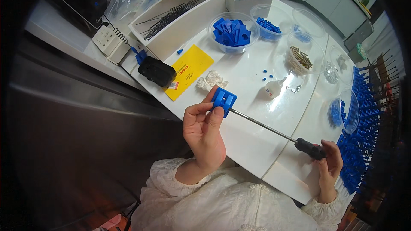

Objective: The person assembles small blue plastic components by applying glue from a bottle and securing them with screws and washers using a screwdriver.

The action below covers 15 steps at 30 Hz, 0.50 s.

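Between the thumb and fingers of my left hand (205, 134) is a small blue plastic block (224, 99) with slots in its face. A long-shafted screwdriver (263, 126) reaches across to it, its tip meeting the block's right side. My right hand (330, 162) grips the end of the screwdriver's black and red handle with the fingertips. Whether a screw sits at the tip is hidden. Just beyond the block lies a crumpled white tissue (212, 80), and a small white squeeze bottle (275, 88) rests farther right.
Tubs of blue parts (232, 34) and brass-coloured screws (301, 57) stand beyond my hands. A white box (177, 17) holds dark wires. Left are a yellow card (188, 72), a black case (156, 71) and a power strip (109, 42). Many blue pieces (359, 137) are massed at right.
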Each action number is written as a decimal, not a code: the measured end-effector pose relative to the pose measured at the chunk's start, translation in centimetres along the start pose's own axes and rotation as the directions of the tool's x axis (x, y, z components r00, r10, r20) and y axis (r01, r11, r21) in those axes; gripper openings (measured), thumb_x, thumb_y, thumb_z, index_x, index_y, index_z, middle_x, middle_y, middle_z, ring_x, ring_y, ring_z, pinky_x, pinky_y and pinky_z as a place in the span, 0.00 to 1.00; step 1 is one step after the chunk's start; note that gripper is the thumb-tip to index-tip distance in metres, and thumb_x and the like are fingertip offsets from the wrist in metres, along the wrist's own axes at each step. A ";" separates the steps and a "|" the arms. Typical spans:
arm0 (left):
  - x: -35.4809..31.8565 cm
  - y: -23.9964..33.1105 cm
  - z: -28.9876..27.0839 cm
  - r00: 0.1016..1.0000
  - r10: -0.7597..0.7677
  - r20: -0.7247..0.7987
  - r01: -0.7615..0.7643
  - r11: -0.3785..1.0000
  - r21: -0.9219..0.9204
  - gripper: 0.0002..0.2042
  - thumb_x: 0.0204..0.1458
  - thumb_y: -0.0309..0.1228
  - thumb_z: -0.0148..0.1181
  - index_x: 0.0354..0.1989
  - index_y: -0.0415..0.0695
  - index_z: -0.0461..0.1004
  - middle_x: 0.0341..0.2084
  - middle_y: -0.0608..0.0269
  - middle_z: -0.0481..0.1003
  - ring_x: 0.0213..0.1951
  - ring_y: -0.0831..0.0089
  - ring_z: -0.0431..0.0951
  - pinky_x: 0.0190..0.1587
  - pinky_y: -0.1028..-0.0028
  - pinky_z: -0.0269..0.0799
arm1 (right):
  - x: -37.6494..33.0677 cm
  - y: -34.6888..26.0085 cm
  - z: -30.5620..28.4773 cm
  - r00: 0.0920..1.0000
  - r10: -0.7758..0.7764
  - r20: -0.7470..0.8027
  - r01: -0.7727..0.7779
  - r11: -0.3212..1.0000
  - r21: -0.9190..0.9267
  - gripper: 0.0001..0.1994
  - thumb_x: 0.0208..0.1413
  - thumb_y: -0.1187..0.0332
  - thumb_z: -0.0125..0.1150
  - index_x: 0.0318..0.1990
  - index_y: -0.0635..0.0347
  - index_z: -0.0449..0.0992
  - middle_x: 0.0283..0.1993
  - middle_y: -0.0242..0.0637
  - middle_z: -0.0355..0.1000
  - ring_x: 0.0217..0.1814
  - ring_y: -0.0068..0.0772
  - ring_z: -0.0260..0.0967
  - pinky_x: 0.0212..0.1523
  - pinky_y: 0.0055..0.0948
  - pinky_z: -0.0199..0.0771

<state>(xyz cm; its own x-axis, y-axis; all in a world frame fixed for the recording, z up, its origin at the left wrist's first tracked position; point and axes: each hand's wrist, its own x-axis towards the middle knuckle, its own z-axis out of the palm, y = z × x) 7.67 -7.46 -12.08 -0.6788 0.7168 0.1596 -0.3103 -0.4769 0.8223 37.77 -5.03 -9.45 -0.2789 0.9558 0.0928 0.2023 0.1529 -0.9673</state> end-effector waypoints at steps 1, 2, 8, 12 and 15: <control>0.0 0.0 -0.2 1.000 -0.014 -0.003 0.014 1.000 0.002 0.07 0.56 0.21 0.53 0.42 0.44 0.65 0.56 0.47 0.67 0.53 0.70 0.71 0.54 0.71 0.68 | -0.1 -0.2 0.2 0.999 0.033 -0.007 -0.033 0.999 0.035 0.24 0.56 0.59 0.62 0.53 0.67 0.65 0.38 0.36 0.70 0.35 0.24 0.69 0.32 0.18 0.69; -0.1 0.0 -0.2 1.000 -0.028 -0.005 0.028 1.000 0.004 0.08 0.56 0.21 0.54 0.42 0.44 0.65 0.57 0.47 0.67 0.51 0.71 0.72 0.53 0.72 0.68 | -0.2 -0.4 0.4 0.999 0.032 -0.009 -0.031 0.999 0.036 0.24 0.56 0.59 0.62 0.53 0.67 0.65 0.38 0.36 0.70 0.35 0.24 0.69 0.32 0.18 0.69; -0.3 -0.2 0.0 0.998 -0.023 -0.053 0.023 1.000 -0.004 0.08 0.55 0.21 0.56 0.41 0.43 0.66 0.42 0.58 0.75 0.42 0.78 0.75 0.49 0.74 0.70 | -0.7 -0.1 -0.2 0.993 0.111 0.043 -0.115 0.989 0.093 0.17 0.60 0.60 0.57 0.49 0.63 0.64 0.39 0.39 0.71 0.34 0.29 0.72 0.32 0.19 0.70; -0.3 -0.3 0.1 0.998 -0.012 -0.069 0.011 1.000 -0.007 0.08 0.55 0.20 0.56 0.41 0.43 0.66 0.36 0.63 0.76 0.39 0.79 0.75 0.48 0.76 0.70 | -0.4 -0.1 0.9 0.999 -0.031 -0.039 0.034 0.997 0.068 0.20 0.57 0.61 0.62 0.49 0.65 0.64 0.40 0.38 0.70 0.33 0.29 0.71 0.33 0.20 0.71; -0.3 -0.3 0.1 0.998 0.001 -0.065 -0.001 1.000 -0.001 0.08 0.54 0.20 0.57 0.40 0.43 0.67 0.37 0.62 0.76 0.39 0.79 0.75 0.47 0.77 0.70 | -0.5 0.5 0.3 0.989 -0.121 -0.081 0.119 0.993 -0.019 0.22 0.54 0.61 0.65 0.49 0.66 0.65 0.39 0.37 0.69 0.31 0.26 0.69 0.33 0.19 0.71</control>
<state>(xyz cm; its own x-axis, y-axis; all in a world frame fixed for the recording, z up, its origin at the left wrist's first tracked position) 8.05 -7.46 -12.28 -0.7208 0.6819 0.1243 -0.3107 -0.4781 0.8215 37.78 -5.51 -10.07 -0.2243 0.9476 0.2275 0.1855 0.2707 -0.9446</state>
